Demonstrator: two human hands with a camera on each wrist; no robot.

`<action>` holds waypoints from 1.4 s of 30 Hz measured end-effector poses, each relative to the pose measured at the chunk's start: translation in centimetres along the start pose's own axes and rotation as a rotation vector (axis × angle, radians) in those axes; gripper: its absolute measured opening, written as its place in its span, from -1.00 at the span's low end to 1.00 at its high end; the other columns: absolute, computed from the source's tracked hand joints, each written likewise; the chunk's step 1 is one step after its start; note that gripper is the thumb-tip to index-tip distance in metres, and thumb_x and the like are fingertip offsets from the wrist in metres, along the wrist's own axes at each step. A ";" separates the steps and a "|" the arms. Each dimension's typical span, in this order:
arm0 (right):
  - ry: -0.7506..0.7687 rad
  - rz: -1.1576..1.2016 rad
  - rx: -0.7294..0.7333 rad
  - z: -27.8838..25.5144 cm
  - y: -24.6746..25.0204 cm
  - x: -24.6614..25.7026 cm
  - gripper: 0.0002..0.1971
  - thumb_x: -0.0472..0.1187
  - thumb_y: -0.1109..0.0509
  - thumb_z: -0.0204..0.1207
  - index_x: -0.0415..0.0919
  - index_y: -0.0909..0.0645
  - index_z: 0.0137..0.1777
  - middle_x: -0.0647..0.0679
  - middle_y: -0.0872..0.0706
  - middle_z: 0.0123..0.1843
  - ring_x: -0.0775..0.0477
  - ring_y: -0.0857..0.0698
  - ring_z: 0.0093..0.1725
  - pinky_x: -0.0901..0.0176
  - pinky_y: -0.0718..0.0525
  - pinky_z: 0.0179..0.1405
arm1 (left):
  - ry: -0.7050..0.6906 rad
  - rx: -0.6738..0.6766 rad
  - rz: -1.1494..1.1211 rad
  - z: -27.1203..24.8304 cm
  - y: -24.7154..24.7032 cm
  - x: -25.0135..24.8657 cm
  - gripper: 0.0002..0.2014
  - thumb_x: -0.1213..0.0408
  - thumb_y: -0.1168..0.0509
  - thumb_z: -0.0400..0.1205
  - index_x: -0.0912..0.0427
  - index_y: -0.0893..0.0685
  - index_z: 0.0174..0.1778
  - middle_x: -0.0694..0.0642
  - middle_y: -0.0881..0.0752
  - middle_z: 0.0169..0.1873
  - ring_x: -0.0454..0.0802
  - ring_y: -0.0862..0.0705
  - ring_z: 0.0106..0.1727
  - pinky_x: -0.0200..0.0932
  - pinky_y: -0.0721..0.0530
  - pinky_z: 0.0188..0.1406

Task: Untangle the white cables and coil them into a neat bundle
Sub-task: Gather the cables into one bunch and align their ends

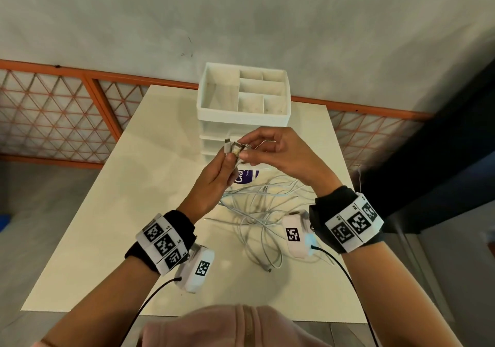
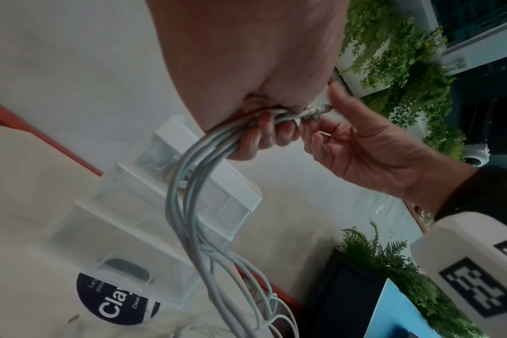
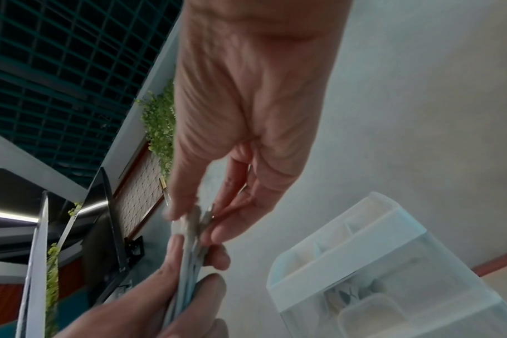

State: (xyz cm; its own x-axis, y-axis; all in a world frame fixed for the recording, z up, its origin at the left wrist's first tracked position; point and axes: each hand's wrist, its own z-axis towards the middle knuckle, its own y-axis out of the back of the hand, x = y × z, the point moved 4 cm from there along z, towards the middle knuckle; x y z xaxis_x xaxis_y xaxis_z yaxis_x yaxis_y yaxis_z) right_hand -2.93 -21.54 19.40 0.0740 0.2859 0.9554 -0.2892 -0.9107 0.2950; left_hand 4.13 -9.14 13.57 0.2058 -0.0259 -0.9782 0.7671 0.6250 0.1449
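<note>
Several white cables [image 1: 257, 207] lie in a loose tangle on the cream table [image 1: 107, 226], with strands rising to my hands above it. My left hand [image 1: 225, 164] grips a bunch of these strands [image 2: 188, 183] just below their plug ends [image 1: 235, 147]. My right hand [image 1: 249, 153] meets it from the right and pinches the plug ends [image 3: 194, 221] between thumb and fingertips. In the left wrist view the metal plug tip [image 2: 319, 111] pokes out past the left fingers [image 2: 264, 135]. One loose plug [image 1: 268, 269] rests on the table near me.
A white drawer organiser [image 1: 243, 105] with open top compartments stands just behind my hands. A round purple label [image 1: 245, 176] lies under the cables. The table's near edge [image 1: 160, 314] is close to my body. An orange lattice fence [image 1: 53, 116] runs behind the table.
</note>
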 end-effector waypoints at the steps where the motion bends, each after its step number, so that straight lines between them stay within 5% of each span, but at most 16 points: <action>1: 0.006 -0.003 -0.014 0.0 0.1 0.0 -0.74 -0.30 -0.55 0.40 -0.29 -0.72 0.09 -0.21 -0.79 -0.08 -0.06 -0.81 -0.12 0.14 -0.76 0.02 | 0.004 -0.016 -0.019 0.0 -0.1 0.1 -0.69 0.01 0.05 0.73 -0.35 -0.55 -0.20 -0.17 -0.42 -0.48 -0.22 -0.37 -0.42 -0.23 -0.37 -0.35; 6: -0.017 -0.040 0.002 0.1 0.4 -0.2 -0.70 -0.34 -0.57 0.37 -0.23 -0.72 0.12 -0.23 -0.79 -0.11 -0.01 -0.79 -0.15 0.29 -0.72 -0.06 | 0.024 -0.045 -0.066 0.1 -0.4 0.1 -0.76 0.02 0.03 0.72 -0.20 -0.54 -0.09 -0.05 -0.48 -0.39 -0.08 -0.46 -0.30 -0.21 -0.44 -0.30; 10: -0.030 -0.050 0.022 0.2 0.2 -0.1 -0.72 -0.38 -0.55 0.38 -0.24 -0.71 0.09 -0.16 -0.78 -0.17 0.11 -0.78 -0.22 0.37 -0.72 -0.15 | 0.001 0.008 -0.044 0.1 -0.7 -0.1 -0.75 0.10 0.07 0.76 -0.12 -0.51 -0.08 0.03 -0.50 -0.43 -0.24 -0.45 -0.47 -0.39 -0.40 -0.49; 15: -0.021 -0.047 0.017 0.2 0.1 -0.1 -0.83 -0.42 -0.50 0.42 -0.20 -0.71 -0.04 -0.11 -0.74 -0.26 0.13 -0.74 -0.29 0.36 -0.74 -0.17 | 0.002 0.058 -0.031 0.1 -0.6 0.0 -0.74 0.13 0.07 0.77 -0.03 -0.52 -0.05 0.10 -0.54 -0.45 -0.20 -0.47 -0.51 -0.34 -0.48 -0.47; 23: -0.032 -0.072 -0.035 0.5 0.7 -0.1 -0.84 -0.40 -0.50 0.44 -0.30 -0.73 0.01 -0.13 -0.75 -0.25 0.12 -0.75 -0.31 0.35 -0.75 -0.19 | -0.046 -0.022 0.112 -0.1 -0.3 0.3 -0.80 0.15 -0.03 0.76 -0.03 -0.47 -0.15 0.04 -0.61 -0.46 -0.06 -0.55 -0.50 -0.13 -0.60 -0.40; 31: 0.010 -0.071 -0.027 0.2 0.8 0.3 -0.79 -0.30 -0.51 0.45 -0.32 -0.71 0.08 -0.25 -0.72 -0.20 -0.05 -0.75 -0.26 0.28 -0.75 -0.21 | -0.080 0.016 0.137 -0.1 -0.6 0.1 -0.77 0.21 -0.04 0.77 -0.20 -0.46 -0.14 0.07 -0.65 -0.44 -0.08 -0.58 -0.51 -0.35 -0.56 -0.42; 39: 0.009 -0.144 -0.075 0.6 0.8 -0.1 -0.83 -0.30 -0.51 0.45 -0.36 -0.72 0.00 -0.18 -0.74 -0.28 -0.05 -0.76 -0.30 0.13 -0.82 -0.17 | -0.037 0.016 0.075 0.4 -0.9 0.3 -0.78 0.18 0.01 0.77 -0.06 -0.55 0.00 0.02 -0.80 -0.21 -0.06 -0.78 -0.29 -0.16 -0.70 -0.17; 42: 0.008 -0.136 -0.074 0.8 0.9 0.0 -0.84 -0.32 -0.52 0.43 -0.35 -0.73 -0.02 -0.14 -0.75 -0.27 -0.02 -0.77 -0.28 0.21 -0.81 -0.19 | -0.041 0.028 0.077 0.6 -1.0 -0.1 -0.78 0.15 0.01 0.77 -0.03 -0.56 0.02 0.04 -0.80 -0.18 -0.10 -0.74 -0.38 -0.32 -0.66 -0.27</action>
State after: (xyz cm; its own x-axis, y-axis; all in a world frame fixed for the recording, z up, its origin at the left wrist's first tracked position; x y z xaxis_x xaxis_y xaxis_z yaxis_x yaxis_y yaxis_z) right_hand -2.43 -22.62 19.72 0.1099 0.4076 0.9065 -0.3462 -0.8392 0.4193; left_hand 3.69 -10.23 13.60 0.2889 -0.0110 -0.9573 0.7644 0.6047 0.2237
